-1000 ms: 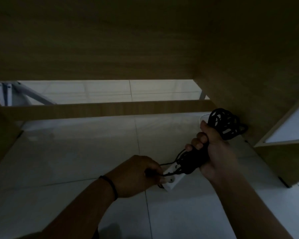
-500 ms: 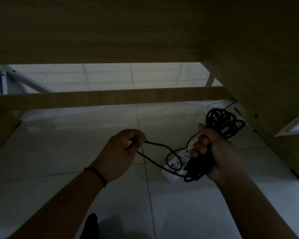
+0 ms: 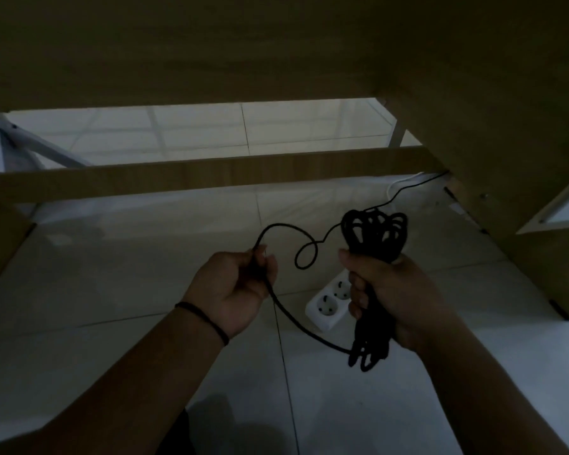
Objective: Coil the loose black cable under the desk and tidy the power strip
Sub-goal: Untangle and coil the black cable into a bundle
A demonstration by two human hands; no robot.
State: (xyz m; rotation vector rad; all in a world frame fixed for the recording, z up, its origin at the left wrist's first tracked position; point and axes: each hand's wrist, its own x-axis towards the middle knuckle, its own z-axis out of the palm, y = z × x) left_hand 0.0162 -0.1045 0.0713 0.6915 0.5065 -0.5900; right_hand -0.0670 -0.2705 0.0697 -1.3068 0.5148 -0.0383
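Note:
My right hand [image 3: 398, 290] grips a bundle of coiled black cable [image 3: 375, 229], loops sticking out above my fist and hanging below it. My left hand [image 3: 235, 287] pinches a loose stretch of the same cable, which arcs up from my fingers, curls into a small loop and joins the bundle; another length runs from my left hand down to the bundle's bottom. A thin strand leads from the coil to the back right corner. The white power strip [image 3: 329, 305] lies on the floor tiles between and below my hands, two sockets showing, partly hidden by my right hand.
I am under a wooden desk: its underside fills the top, a crossbar [image 3: 211, 175] spans the back, a side panel [image 3: 523, 192] stands at the right. A white cord [image 3: 401, 182] lies by the back right corner. White metal legs [image 3: 17, 146] stand far left.
My left hand left the power strip, pulled out a loose length of cable and lifted it up and leftward. My right hand raised the coil slightly. The strip's sockets now show.

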